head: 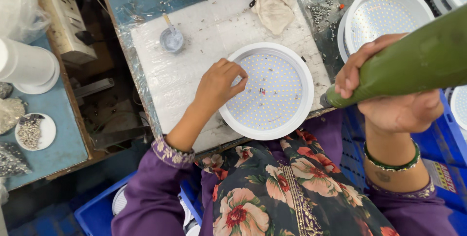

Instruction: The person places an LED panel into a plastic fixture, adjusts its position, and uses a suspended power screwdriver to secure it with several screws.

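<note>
I see a white round lamp (269,91) dotted yellow at centre frame, an olive-green tool (413,63) at right, purple sleeves (151,192), a dark floral scarf (272,187) below, blue crates (92,214).

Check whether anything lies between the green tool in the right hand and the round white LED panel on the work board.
Nothing visible blocks it. The green cylindrical tool in the right hand points its tip at the round white LED panel's right rim, across bare board. The left hand pinches at the panel's left side.

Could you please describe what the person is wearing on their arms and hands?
Both arms wear purple sleeves. The left cuff has pale embroidered trim. A green beaded bangle circles the right wrist. The left hand and right hand are ungloved.
</note>
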